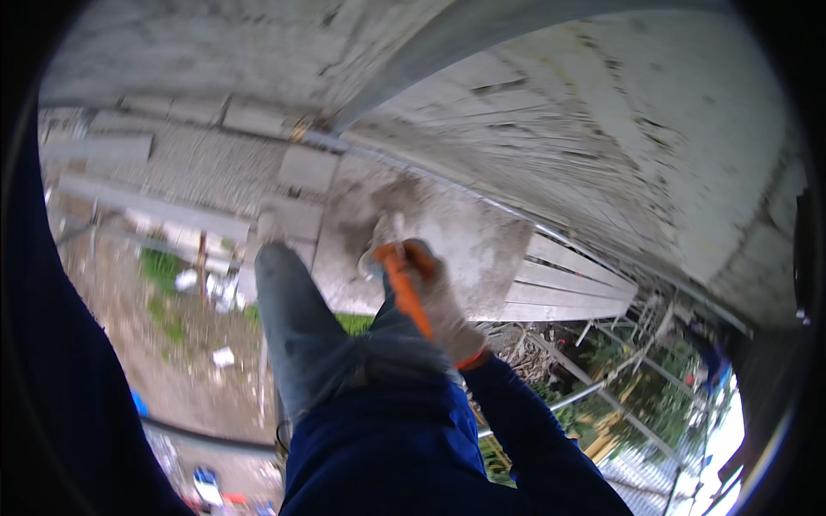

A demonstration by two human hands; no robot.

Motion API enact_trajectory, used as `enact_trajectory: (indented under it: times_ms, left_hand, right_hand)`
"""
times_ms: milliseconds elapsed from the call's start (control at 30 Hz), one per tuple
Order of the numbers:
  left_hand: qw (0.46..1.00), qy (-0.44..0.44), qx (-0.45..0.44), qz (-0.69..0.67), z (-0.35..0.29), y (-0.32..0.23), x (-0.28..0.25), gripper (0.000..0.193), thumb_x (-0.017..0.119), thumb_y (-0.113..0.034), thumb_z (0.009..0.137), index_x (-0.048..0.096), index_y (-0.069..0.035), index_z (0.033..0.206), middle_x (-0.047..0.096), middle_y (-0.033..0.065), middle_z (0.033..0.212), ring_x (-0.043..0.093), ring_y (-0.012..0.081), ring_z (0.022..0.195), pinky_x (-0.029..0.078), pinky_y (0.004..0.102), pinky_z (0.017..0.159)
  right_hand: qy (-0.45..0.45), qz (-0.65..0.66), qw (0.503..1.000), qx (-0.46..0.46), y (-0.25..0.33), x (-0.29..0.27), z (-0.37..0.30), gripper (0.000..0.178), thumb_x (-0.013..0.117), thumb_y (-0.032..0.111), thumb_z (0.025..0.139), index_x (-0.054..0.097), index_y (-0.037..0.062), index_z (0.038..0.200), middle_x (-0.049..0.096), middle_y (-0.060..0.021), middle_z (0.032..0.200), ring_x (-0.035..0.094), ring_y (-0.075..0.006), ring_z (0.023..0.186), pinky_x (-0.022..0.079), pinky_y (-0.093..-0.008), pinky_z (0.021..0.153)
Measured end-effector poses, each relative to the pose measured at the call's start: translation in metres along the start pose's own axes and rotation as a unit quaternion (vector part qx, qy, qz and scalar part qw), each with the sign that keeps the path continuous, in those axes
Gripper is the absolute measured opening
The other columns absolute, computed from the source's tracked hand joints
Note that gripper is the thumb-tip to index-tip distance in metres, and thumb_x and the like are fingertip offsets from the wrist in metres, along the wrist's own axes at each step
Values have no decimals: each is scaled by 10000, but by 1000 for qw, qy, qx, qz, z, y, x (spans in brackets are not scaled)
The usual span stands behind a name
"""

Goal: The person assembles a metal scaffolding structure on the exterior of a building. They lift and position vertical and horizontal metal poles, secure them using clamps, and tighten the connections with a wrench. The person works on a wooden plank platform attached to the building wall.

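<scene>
My right hand [447, 305] wears a pale knit glove with an orange cuff. It is closed around a long orange handle [408, 297], held in front of my right knee. Blur and the fingers keep me from making out the tool's working end or its exact kind. Below it lies a grey, dusty platform board [477, 249] with darker damp-looking patches. At the left edge a dark blue sleeve [60, 387] reaches upward, and my left hand is out of the picture.
A rough concrete wall [533, 129] with a curved grey pipe [413, 56] borders the platform. Narrow slatted planks [572, 279] continue to the right. Scaffold tubes [594, 391] stand at the lower right. Beyond the platform edge, the ground [206, 361] lies far below with scattered debris.
</scene>
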State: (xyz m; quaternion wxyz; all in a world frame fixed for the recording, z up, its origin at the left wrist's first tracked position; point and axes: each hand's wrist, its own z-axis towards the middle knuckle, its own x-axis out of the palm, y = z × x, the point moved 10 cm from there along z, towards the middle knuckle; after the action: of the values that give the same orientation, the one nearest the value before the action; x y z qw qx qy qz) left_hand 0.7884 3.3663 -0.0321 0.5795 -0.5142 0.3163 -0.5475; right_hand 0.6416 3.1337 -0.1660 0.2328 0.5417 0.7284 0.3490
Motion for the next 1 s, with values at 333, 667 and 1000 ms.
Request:
enact_trajectory:
  times_ms: [333,667,1000]
  left_hand:
    - [886,393,218,-112,189,-290,129,734,582,-641,955,571,33,1245,701,110,998,697,216,865,567,374,728]
    - [927,314,43,-200,224,-274,194,942,807,-633,772,470,31,1349,695,188,1047,715,285,924,577,368,779]
    - [890,365,70,-264,219,-276,194,974,905,-113,744,309,-38,1510,582,147,1334,624,225,1163,541,347,971]
  right_hand:
    - [22,210,977,-21,79,69,-36,384,507,361,1097,616,27,1249,429,74,665,371,-25,535,308,-223,496]
    - [-150,225,946,-178,186,76,-62,509,485,408,1094,551,-49,1309,474,7,660,438,-110,505,380,-290,497]
    - [-227,49,852,-469,392,91,-174,455,524,323,1089,547,-77,1305,456,43,688,414,-39,586,323,-205,518]
